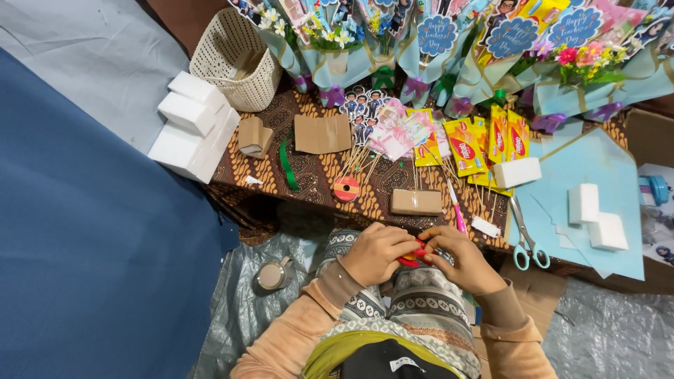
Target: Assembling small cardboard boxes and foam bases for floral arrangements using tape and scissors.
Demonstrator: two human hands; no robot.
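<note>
Both hands, left hand (375, 253) and right hand (460, 260), pinched shut on a small red piece (414, 254) over the lap. Basket (235, 60) at 11 o'clock held cardboard. Three foam blocks (586, 203) at 3 o'clock, one pair of scissors (526, 242).

Even, fairly bright light falls from above, so the white foam blocks (193, 126) at the left look nearly washed out and shadows stay soft and short, darkest under the edge of the brown patterned cloth (319, 175). The shiny yellow snack packets (484, 144) catch small glints. The wide lens bends things at the edges, and detail is sharp mid-frame, slightly softer toward the corners.
</note>
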